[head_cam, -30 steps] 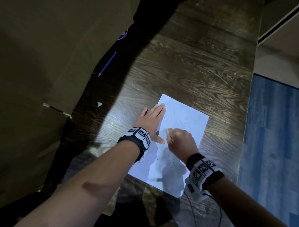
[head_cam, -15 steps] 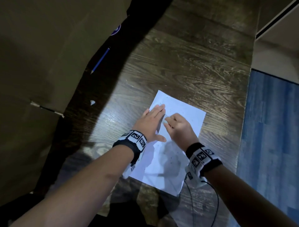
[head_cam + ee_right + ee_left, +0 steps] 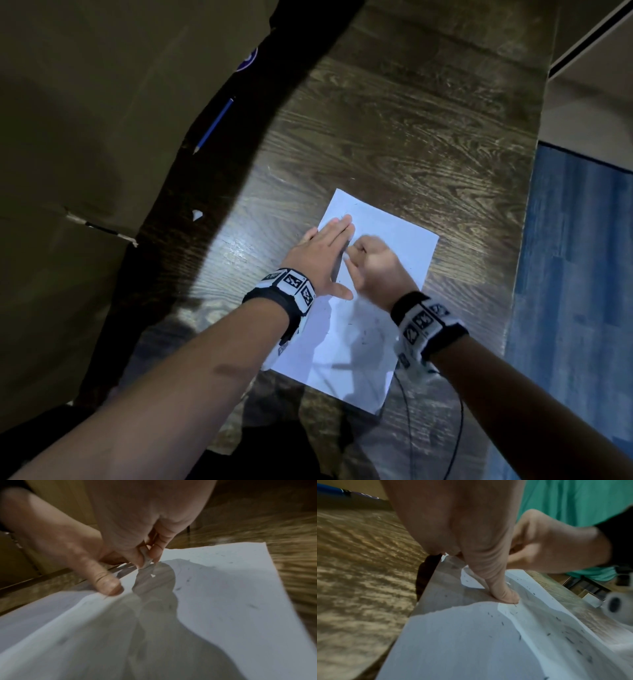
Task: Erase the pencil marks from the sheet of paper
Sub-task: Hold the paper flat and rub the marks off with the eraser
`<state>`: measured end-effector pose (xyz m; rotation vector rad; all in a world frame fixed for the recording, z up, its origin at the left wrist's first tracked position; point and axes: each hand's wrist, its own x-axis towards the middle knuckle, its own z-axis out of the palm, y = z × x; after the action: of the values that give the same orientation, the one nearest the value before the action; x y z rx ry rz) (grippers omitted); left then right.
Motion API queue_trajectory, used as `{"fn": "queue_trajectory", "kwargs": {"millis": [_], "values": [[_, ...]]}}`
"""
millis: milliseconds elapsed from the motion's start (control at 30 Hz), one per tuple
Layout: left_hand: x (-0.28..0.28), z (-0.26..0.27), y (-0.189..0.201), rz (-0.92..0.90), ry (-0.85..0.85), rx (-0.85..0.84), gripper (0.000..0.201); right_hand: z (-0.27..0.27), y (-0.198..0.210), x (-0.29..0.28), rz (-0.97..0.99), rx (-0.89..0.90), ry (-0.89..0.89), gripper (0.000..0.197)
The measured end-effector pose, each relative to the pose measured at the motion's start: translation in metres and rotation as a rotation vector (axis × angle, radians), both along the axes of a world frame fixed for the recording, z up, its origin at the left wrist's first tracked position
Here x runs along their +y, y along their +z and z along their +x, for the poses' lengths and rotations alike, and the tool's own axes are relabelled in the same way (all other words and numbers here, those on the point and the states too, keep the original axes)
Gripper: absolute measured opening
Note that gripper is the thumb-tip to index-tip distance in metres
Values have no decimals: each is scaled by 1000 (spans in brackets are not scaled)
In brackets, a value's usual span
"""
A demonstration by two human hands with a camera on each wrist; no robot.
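A white sheet of paper [image 3: 394, 246] lies on the dark wooden table [image 3: 394, 137], speckled with small dark eraser crumbs [image 3: 519, 637]. My left hand [image 3: 322, 257] lies flat on the sheet's left edge with straight fingers, its thumb [image 3: 503, 592] pressing the paper. Just to its right, my right hand [image 3: 371, 263] pinches a small whitish eraser [image 3: 146, 559] between thumb and fingertips, the eraser's tip touching the paper. The sheet [image 3: 231, 588] buckles slightly near both wrists. Pencil marks under the hands are hidden.
A blue pencil [image 3: 214, 125] lies on the table at the far left, in shadow beside a large cardboard sheet [image 3: 102, 137]. A small white scrap [image 3: 197, 214] sits left of the paper. The table's right edge drops to blue flooring [image 3: 575, 274]. A black cable [image 3: 459, 428] trails from my right wrist.
My right hand with the eraser has moved up the sheet, away from me, then slightly back, blurred by rubbing. The left hand stays flat on the paper's left edge.
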<state>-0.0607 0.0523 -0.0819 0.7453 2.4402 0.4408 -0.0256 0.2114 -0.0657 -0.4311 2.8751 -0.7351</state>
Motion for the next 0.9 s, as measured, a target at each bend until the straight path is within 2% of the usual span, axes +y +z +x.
{"fn": "queue_trajectory", "kwargs": {"millis": [67,167,267,367,533,633,700,767,900], "values": [[0,0,-1,0,0,-12,131,-14,0,0,-19,14,-67,15],[-1,0,2,-9,-10,-11,129,5,-6,-5,-75,47,-199,18],[0,-1,5,-30,-25,8,125,32,-5,-9,-31,-8,-141,17],[1,0,5,-40,-27,8,127,23,-4,-4,0,-9,-50,15],[0,0,5,-31,-27,-4,128,-10,-9,-4,-6,-10,-170,9],[-1,0,4,-27,-33,2,127,6,-17,-7,-22,24,-251,17],[-2,-1,4,-33,-40,18,125,27,-20,-12,17,31,-172,19],[-2,-1,3,-43,-43,34,125,45,-17,-11,25,-42,-159,18],[-7,4,0,-24,-32,44,129,50,-6,9,-52,-190,-275,25]]}}
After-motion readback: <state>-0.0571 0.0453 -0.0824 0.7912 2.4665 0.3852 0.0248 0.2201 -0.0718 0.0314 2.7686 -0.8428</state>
